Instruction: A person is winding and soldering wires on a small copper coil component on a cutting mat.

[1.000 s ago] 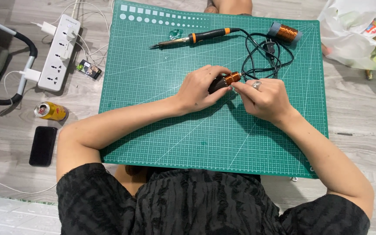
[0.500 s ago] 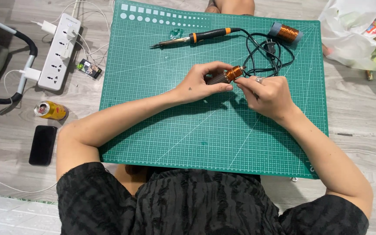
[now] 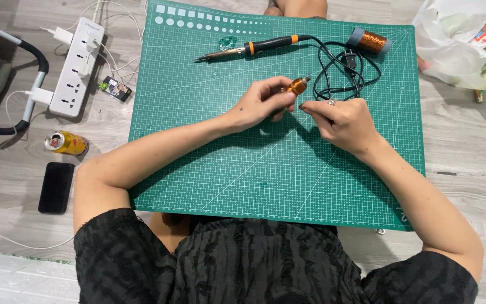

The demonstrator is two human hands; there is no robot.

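Note:
My left hand (image 3: 265,102) holds a small coil wound with copper wire (image 3: 297,85) above the green cutting mat (image 3: 243,169). Close to its right, my right hand (image 3: 341,121) has its fingers pinched near the coil; whether a thin wire is between them is too fine to see. A ring sits on one right finger. Both forearms rest across the mat.
A black and orange soldering iron (image 3: 254,48) lies at the mat's top with its black cord (image 3: 338,67) coiled beside a larger copper wire spool (image 3: 371,41). Left of the mat are a white power strip (image 3: 79,67), a yellow can (image 3: 66,143) and a black phone (image 3: 56,187). A plastic bag (image 3: 468,45) lies top right.
Both hands have lifted slightly and shifted up the mat with the small coil, which is now tilted more upright between my left fingers. The dark object earlier under my left hand is no longer seen.

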